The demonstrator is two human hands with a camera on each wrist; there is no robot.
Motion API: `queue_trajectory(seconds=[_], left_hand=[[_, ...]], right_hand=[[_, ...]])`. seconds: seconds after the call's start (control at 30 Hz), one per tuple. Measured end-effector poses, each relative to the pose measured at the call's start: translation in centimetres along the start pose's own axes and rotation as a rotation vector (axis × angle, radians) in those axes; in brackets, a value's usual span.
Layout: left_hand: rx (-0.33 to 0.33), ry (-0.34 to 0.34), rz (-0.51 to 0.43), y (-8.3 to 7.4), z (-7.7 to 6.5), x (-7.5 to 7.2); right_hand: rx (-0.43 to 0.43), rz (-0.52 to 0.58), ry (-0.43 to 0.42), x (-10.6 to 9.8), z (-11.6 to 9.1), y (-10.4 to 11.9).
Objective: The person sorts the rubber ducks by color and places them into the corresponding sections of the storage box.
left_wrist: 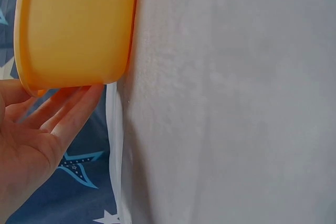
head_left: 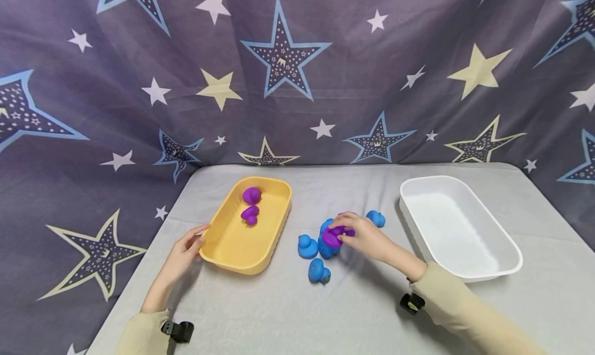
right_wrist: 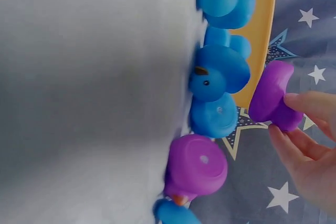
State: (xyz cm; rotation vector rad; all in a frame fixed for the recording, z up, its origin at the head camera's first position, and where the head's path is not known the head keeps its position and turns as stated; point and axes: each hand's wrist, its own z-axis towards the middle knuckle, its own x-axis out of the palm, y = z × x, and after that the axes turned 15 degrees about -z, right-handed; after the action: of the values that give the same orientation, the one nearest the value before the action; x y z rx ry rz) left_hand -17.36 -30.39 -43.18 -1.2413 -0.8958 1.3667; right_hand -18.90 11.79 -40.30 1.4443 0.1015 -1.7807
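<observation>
My right hand (head_left: 364, 235) pinches a purple rubber duck (right_wrist: 273, 93) between thumb and fingertips. In the right wrist view the duck is held up off the cloth, beside several blue ducks (right_wrist: 219, 72) and another purple duck (right_wrist: 197, 163) lying on its side with its base showing. At the left, my left hand (head_left: 183, 251) holds the near-left corner of a yellow tray (head_left: 232, 249), thumb at the rim and fingers along the outer wall (left_wrist: 79, 35). Inside the tray lie two purple ducks, one (head_left: 252, 195) behind the other (head_left: 250, 215).
A white tray (head_left: 460, 226) stands to the right, beyond my right forearm. Single blue ducks sit around the pile, one at the front (head_left: 318, 271) and one at the back right (head_left: 375, 218). Grey cloth (head_left: 279, 313) covers the table, and a star-patterned curtain (head_left: 297, 122) hangs behind.
</observation>
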Motion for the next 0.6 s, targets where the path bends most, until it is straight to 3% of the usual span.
queue_trajectory(seconds=[0.6], left_hand=[[0.009,0.010,-0.008,0.2,0.0,0.0]], right_hand=[[-0.014,0.107,0.011,0.5,2.7,2.3]])
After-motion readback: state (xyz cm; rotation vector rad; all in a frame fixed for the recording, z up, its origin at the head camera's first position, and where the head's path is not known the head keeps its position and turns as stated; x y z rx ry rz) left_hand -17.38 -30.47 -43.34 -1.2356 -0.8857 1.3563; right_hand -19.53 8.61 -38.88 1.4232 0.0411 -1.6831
